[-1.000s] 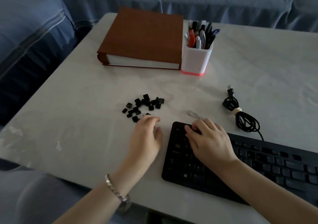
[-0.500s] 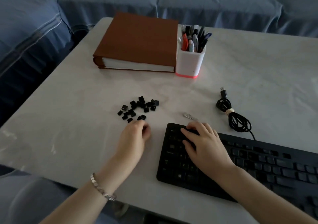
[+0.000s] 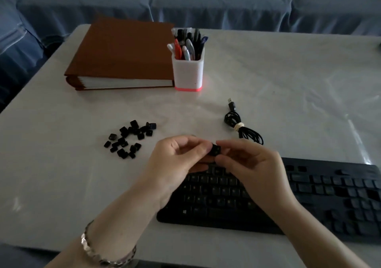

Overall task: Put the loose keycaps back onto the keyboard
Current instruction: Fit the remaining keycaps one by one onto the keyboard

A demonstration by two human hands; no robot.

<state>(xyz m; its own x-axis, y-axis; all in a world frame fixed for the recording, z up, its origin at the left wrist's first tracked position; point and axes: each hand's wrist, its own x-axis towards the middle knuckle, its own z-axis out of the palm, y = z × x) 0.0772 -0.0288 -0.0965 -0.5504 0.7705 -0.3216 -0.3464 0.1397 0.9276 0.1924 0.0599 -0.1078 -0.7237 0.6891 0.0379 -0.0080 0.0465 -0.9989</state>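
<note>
**One keycap up from the heap, held over the keyboard**

Has lifted a single keycap (image 3: 215, 150) out of the loose keycaps (image 3: 129, 139) and carried it across; a second ago was reaching into that heap with the left hand (image 3: 177, 160) while resting the right hand (image 3: 253, 164) on the keyboard (image 3: 309, 195); now pinches the cap between both, raised just above the keyboard's far left corner and clear of the keys. Grips it from either side, left fingers curled against its left edge, right thumb and forefinger closed on its right (looks like turning it to find the legend or the stem side, though too dim to tell which face is up). Leaves the rest of the heap on the table (image 3: 61, 164), left of the keyboard and well apart from both hands; too clustered to count surely. Means one cap out of the supply and in transit, not yet seated; probably calls next for finding its empty socket, squaring it up and pressing straight down. Cannot make out vacant sockets in the dark rows beneath the hands; risks, by the look of it, the cap slipping from the pinch or going on askew.
</note>
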